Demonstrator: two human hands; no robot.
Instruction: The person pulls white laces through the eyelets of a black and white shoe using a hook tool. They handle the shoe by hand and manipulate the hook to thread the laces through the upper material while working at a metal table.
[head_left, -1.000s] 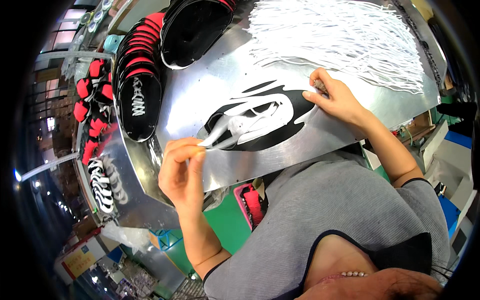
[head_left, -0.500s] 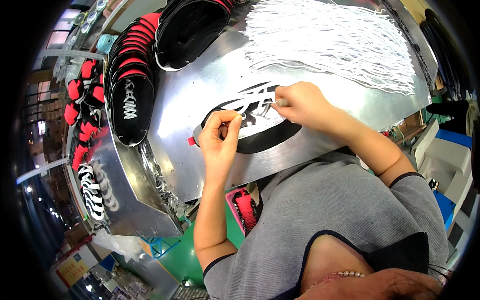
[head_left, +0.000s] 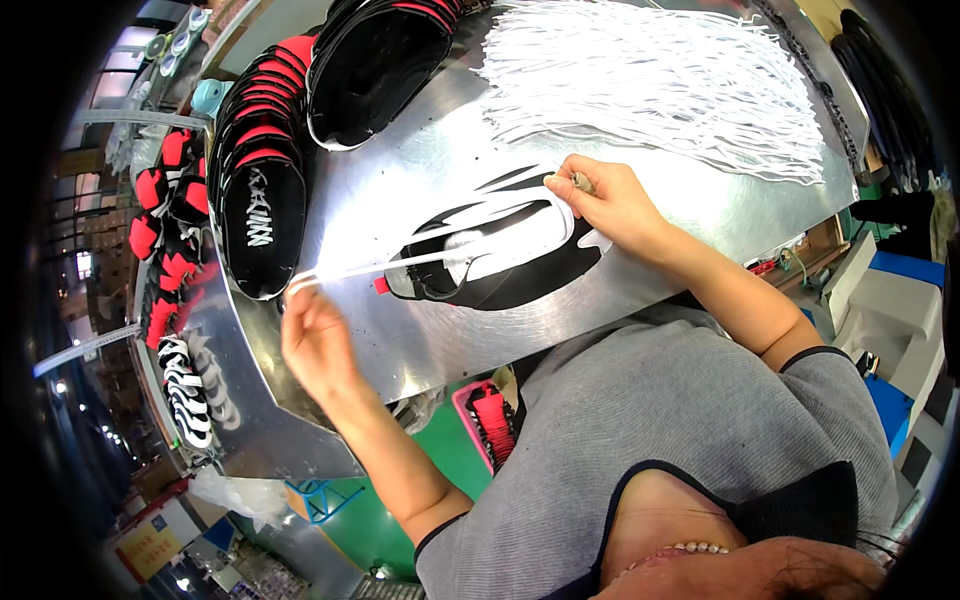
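A black-and-white shoe upper with a red tab lies flat on the metal table. At the table's left part, my left hand pinches a white shoelace, pulled taut from the upper. My right hand is closed at the upper's far right end, its fingers round a small tool with a short tan handle. The tool's working end is hidden or too small to make out.
Many white laces lie spread at the back right. Nested black-and-red uppers stand on the left, with another stack of black uppers behind. Red-and-black shoe pieces sit farther left. Below the table is a pink bin.
My left hand has moved left and toward me from the upper, drawing the lace out straight. My right hand stays by the upper's right end, its wrist slightly turned.
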